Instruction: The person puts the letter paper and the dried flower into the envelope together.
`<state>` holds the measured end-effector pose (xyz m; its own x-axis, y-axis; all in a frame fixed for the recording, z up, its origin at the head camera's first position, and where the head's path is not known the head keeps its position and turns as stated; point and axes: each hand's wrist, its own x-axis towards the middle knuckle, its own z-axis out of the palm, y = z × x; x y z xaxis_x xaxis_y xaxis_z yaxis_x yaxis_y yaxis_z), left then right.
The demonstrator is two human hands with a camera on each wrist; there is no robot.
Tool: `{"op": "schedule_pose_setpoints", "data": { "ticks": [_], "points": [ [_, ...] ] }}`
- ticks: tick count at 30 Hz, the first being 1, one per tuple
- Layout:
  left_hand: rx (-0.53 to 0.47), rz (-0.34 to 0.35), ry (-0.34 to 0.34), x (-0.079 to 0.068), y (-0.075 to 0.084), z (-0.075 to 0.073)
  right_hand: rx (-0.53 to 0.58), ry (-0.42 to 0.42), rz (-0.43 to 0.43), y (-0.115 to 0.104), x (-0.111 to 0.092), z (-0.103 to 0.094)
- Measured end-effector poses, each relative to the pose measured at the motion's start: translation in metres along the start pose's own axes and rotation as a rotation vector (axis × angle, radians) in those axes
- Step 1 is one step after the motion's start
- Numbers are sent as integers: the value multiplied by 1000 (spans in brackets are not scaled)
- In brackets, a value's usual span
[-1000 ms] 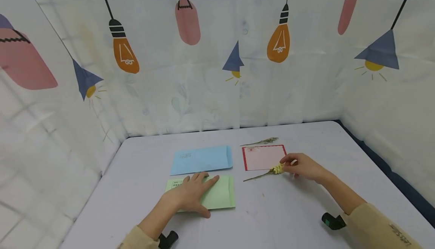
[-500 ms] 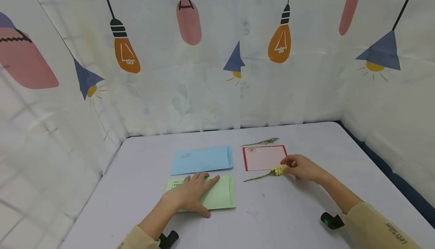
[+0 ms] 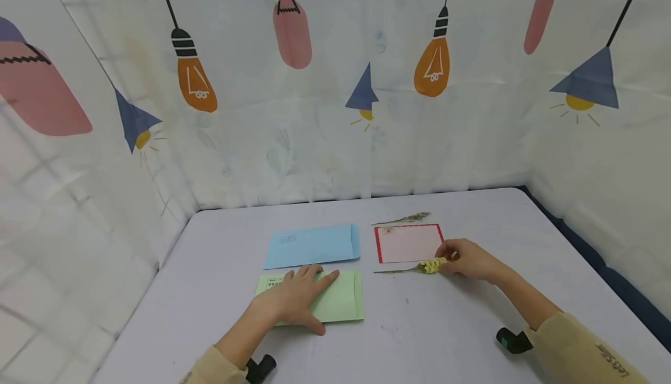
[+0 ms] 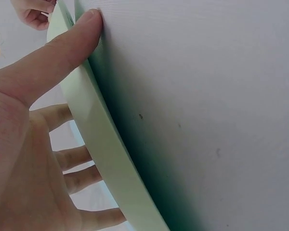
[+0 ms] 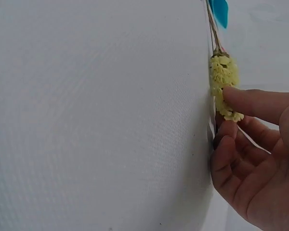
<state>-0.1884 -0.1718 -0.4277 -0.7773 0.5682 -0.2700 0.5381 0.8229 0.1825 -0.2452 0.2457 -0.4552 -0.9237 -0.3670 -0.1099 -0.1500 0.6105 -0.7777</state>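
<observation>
My left hand (image 3: 296, 299) lies with spread fingers on a light green envelope (image 3: 343, 296) at the table's middle left. In the left wrist view the thumb (image 4: 70, 50) reaches over the near edge of the green envelope (image 4: 103, 130). My right hand (image 3: 469, 260) pinches the head of a yellow dried flower (image 3: 431, 266) between thumb and fingers. Its thin stem points left, along the lower edge of a pink card (image 3: 406, 244) with a red border. The right wrist view shows the thumb (image 5: 250, 102) against the yellow blossoms (image 5: 224, 72).
A light blue envelope (image 3: 311, 247) lies just behind the green one. Above the card rests a dried greenish sprig (image 3: 416, 217). The white table (image 3: 419, 337) meets a patterned cloth backdrop (image 3: 325, 151) at its far edge.
The right hand has shifted the yellow flower slightly right, and its stem has swung from slanting to nearly level with the card's lower edge. The left hand has stayed still.
</observation>
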Motion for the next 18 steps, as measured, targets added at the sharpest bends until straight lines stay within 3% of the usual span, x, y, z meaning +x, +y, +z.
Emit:
{"op": "schedule_pose_setpoints", "data": {
  "ticks": [7,18],
  "points": [
    [-12,0,-8,-2,2,-2,51,-36,-25,1,-2,-2],
    [-4,-8,-4,-2,3,-1,149,-67,20,3,-4,-2]
  ]
}}
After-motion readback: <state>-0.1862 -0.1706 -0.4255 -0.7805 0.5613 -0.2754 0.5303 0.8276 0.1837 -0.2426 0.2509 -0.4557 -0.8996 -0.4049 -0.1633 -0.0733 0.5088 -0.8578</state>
